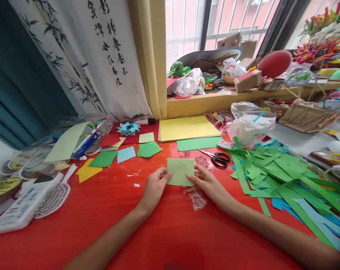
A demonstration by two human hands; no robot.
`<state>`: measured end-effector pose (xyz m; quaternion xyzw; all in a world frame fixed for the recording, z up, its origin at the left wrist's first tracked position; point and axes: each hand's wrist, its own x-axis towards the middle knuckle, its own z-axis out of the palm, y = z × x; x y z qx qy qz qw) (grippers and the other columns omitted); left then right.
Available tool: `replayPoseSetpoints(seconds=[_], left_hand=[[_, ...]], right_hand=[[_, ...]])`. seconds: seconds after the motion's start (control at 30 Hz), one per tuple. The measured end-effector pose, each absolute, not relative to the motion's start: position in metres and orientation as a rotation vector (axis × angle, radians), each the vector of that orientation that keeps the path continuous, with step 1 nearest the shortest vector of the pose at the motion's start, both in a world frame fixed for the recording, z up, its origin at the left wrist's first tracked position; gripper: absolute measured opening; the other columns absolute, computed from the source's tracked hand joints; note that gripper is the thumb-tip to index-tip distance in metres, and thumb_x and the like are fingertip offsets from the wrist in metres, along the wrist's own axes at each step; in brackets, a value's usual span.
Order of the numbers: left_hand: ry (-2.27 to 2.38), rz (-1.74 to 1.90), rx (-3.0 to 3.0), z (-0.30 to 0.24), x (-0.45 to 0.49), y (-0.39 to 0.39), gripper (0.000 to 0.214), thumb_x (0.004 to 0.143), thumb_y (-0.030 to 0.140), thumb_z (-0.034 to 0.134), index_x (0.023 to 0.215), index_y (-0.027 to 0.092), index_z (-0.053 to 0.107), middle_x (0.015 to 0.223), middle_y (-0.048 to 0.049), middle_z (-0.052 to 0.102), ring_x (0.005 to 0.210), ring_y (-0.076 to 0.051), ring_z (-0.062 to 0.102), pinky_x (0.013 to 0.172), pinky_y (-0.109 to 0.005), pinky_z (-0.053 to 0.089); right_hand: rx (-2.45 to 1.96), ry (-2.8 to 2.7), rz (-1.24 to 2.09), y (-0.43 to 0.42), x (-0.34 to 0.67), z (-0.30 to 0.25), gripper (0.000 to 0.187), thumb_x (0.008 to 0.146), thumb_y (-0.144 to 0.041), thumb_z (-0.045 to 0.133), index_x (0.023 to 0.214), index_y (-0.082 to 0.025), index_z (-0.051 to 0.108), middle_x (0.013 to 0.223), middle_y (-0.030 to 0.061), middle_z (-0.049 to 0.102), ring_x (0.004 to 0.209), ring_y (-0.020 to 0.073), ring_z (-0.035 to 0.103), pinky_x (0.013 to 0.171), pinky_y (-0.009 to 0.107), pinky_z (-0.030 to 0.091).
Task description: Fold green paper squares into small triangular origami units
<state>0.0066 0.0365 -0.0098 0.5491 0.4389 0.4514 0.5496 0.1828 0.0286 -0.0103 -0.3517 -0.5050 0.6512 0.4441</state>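
Observation:
A pale green piece of paper (181,171) is held up over the red table between both hands. My left hand (156,187) pinches its left edge, thumb in front and fingers behind. At the right edge, my right hand (209,183) grips it the same way. Black-handled scissors (219,159) lie just beyond my right hand. Past the held paper are a green paper piece (149,149), a light blue piece (126,154) and another pale green piece (146,137).
A yellow paper stack (188,128) lies at the back. Green paper strips (271,168) are heaped on the right, near a plastic bag (251,123). On the left are a hairbrush (54,197) and a white box (23,206). A blue folded-paper ring (128,128) sits behind.

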Motion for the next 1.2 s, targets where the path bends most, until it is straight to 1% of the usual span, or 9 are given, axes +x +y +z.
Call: replayPoseSetpoints(seconds=[0.13,0.23,0.33,0.4,0.47,0.63,0.83,1.0,1.2], left_hand=[[1.094,1.095,1.298,-0.013,0.005,0.04,0.019,0.078,0.033,0.057,0.079,0.014,0.058,0.074,-0.0012,0.062,0.069,-0.014,0.055,0.063,-0.022,0.042],[1.136,1.11,1.311,-0.014,0.005,0.04,0.022,0.075,0.035,0.06,0.075,0.014,0.057,0.07,0.0004,0.059,0.065,-0.012,0.052,0.059,-0.021,0.04],[1.166,1.11,1.319,-0.014,0.005,0.038,0.025,0.074,0.04,0.061,0.077,0.015,0.056,0.07,0.0007,0.058,0.064,-0.013,0.051,0.057,-0.021,0.039],[1.175,1.098,1.318,-0.013,0.004,0.038,0.027,0.074,0.041,0.06,0.081,0.015,0.057,0.072,0.0003,0.058,0.066,-0.014,0.052,0.057,-0.022,0.04],[1.18,1.089,1.316,-0.011,0.004,0.038,0.027,0.076,0.042,0.058,0.081,0.015,0.057,0.072,0.0001,0.058,0.067,-0.014,0.052,0.059,-0.022,0.04],[1.174,1.096,1.32,-0.012,0.002,0.041,0.024,0.079,0.039,0.053,0.073,0.016,0.054,0.069,0.0017,0.054,0.064,-0.011,0.048,0.058,-0.02,0.038],[1.226,1.146,1.313,-0.016,0.001,0.041,0.027,0.075,0.042,0.058,0.072,0.017,0.05,0.065,0.0037,0.05,0.059,-0.01,0.046,0.053,-0.019,0.035],[1.254,1.162,1.305,-0.015,0.001,0.042,0.029,0.075,0.045,0.058,0.071,0.017,0.049,0.066,0.0034,0.051,0.06,-0.011,0.047,0.054,-0.02,0.036],[1.249,1.173,1.327,-0.012,0.002,0.04,0.027,0.08,0.042,0.051,0.07,0.017,0.05,0.068,0.0028,0.051,0.062,-0.011,0.044,0.057,-0.021,0.036]], right_hand=[[-0.995,-1.289,1.625,0.029,0.183,-0.009,0.033,0.082,-0.034,0.055,0.11,-0.018,0.046,0.096,0.0087,0.064,0.062,0.0169,0.066,0.054,0.028,0.055],[-1.017,-1.34,1.597,0.03,0.184,-0.011,0.034,0.083,-0.036,0.053,0.11,-0.017,0.046,0.075,0.0037,0.065,0.052,0.0165,0.065,0.045,0.025,0.052],[-1.046,-1.428,1.495,0.031,0.186,-0.014,0.03,0.086,-0.036,0.048,0.107,-0.015,0.048,0.045,-0.0045,0.055,0.034,0.013,0.054,0.033,0.019,0.039],[-1.067,-1.461,1.42,0.031,0.188,-0.015,0.025,0.088,-0.035,0.045,0.102,-0.015,0.05,0.035,-0.0076,0.047,0.027,0.0104,0.044,0.031,0.018,0.033],[-1.084,-1.459,1.379,0.032,0.189,-0.014,0.02,0.088,-0.033,0.045,0.098,-0.016,0.052,0.034,-0.0084,0.045,0.027,0.0092,0.04,0.033,0.018,0.033],[-1.081,-1.436,1.351,0.034,0.193,-0.012,0.013,0.088,-0.031,0.047,0.089,-0.018,0.051,0.037,-0.0077,0.046,0.032,0.0089,0.043,0.039,0.018,0.036],[-1.064,-1.503,1.403,0.034,0.192,-0.012,0.02,0.087,-0.034,0.049,0.099,-0.018,0.054,0.04,-0.0089,0.043,0.029,0.0072,0.037,0.034,0.018,0.028],[-1.109,-1.451,1.369,0.034,0.194,-0.012,0.021,0.087,-0.034,0.048,0.096,-0.017,0.055,0.037,-0.0089,0.041,0.03,0.008,0.038,0.035,0.018,0.029],[-1.079,-1.443,1.323,0.039,0.196,-0.017,0.02,0.087,-0.032,0.049,0.098,-0.016,0.055,0.039,-0.0079,0.046,0.032,0.0078,0.041,0.039,0.018,0.032]])
